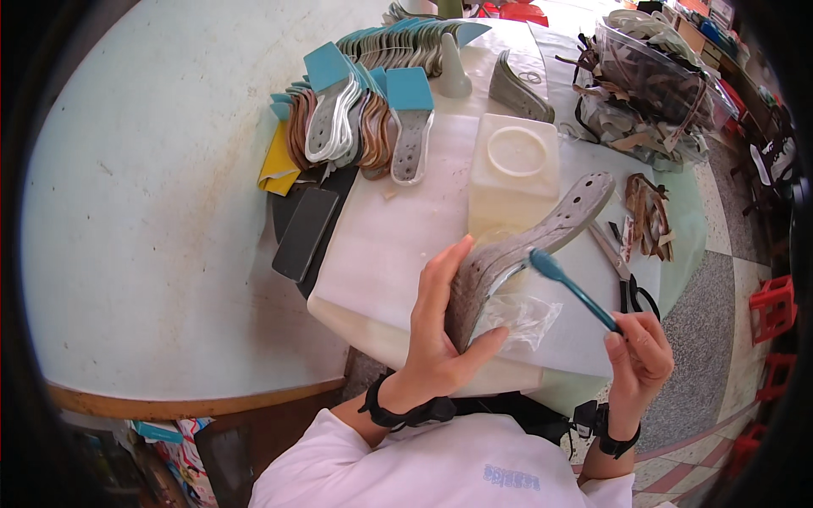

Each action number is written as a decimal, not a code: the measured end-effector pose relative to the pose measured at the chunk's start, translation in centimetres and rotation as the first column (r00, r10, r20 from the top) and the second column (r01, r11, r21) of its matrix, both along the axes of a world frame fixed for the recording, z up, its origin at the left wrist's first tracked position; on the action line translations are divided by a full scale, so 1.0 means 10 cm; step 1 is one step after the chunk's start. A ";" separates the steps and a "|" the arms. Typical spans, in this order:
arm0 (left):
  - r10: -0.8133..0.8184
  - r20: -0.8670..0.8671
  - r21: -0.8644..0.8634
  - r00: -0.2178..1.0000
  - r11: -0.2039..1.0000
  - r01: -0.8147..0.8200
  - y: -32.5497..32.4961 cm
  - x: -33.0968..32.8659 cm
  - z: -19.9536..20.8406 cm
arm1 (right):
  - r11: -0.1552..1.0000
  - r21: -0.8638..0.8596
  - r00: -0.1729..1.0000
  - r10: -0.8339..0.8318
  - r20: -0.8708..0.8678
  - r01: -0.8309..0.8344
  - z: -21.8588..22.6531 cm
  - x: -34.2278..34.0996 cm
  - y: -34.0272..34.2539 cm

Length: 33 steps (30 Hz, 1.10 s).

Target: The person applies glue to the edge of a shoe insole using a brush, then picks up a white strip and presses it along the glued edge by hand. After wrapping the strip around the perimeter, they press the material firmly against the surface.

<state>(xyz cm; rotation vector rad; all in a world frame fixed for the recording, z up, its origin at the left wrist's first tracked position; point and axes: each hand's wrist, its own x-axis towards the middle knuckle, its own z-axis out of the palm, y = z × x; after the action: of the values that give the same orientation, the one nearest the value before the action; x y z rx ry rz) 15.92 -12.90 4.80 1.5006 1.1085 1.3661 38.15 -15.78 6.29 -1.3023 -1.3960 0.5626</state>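
Note:
My left hand [436, 326] grips the heel end of a curved grey insole board [529, 239], its fingers behind and thumb in front. Small dark holes run along the board, which tilts up to the right; whether it is one piece or several together, I cannot tell. A crumpled piece of clear plastic film [529, 320] shows beside the heel, next to my left thumb. In my right hand [641, 360], fingers pinch the handle of a teal toothbrush-like brush [576, 292]. Its head meets or nearly meets the board's lower edge.
Behind the board stands a translucent square container [515, 157] with a round opening. Stacked insole boards [334, 114] and a white cone [455, 72] sit farther back. A phone [306, 233] lies left, scissors [622, 267] right, near brown strips [648, 216]. A scrap-filled bin [652, 68] occupies the far right.

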 end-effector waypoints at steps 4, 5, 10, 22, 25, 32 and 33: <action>-0.015 -0.001 0.023 1.000 1.000 0.015 0.00 0.00 -0.04 | 0.998 -0.004 0.997 -0.064 -0.041 0.064 -0.03 0.02 0.00; -0.014 0.012 0.024 1.000 1.000 0.014 0.00 0.02 -0.04 | 1.000 0.012 0.999 -0.027 -0.030 0.027 -0.03 0.02 -0.01; -0.023 0.039 0.055 0.999 0.998 0.020 0.02 0.01 -0.10 | 0.997 0.011 0.996 0.080 -0.045 -0.080 -0.08 -0.09 -0.06; 0.004 -0.026 -0.001 1.000 1.000 -0.004 0.00 -0.01 -0.10 | 0.999 0.032 0.996 0.034 -0.077 -0.031 -0.15 -0.09 -0.08; -0.020 -0.034 0.102 0.999 0.995 0.023 0.00 -0.01 -0.08 | 1.000 0.009 0.996 0.018 -0.090 -0.017 -0.19 -0.07 -0.06; -0.051 -0.037 0.145 0.998 0.988 0.055 0.02 -0.10 -0.15 | 0.990 0.037 0.989 -0.133 -0.072 0.136 -0.21 0.08 0.03; -0.052 -0.031 0.154 0.998 0.987 0.056 0.02 -0.11 -0.16 | 0.991 0.037 0.990 -0.122 -0.074 0.125 -0.19 0.08 0.03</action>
<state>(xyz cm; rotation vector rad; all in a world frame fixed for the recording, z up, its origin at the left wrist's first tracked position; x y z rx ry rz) 14.83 -12.66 3.21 1.6525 0.9896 1.4250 38.99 -15.48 4.38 -1.3125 -1.2528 0.4896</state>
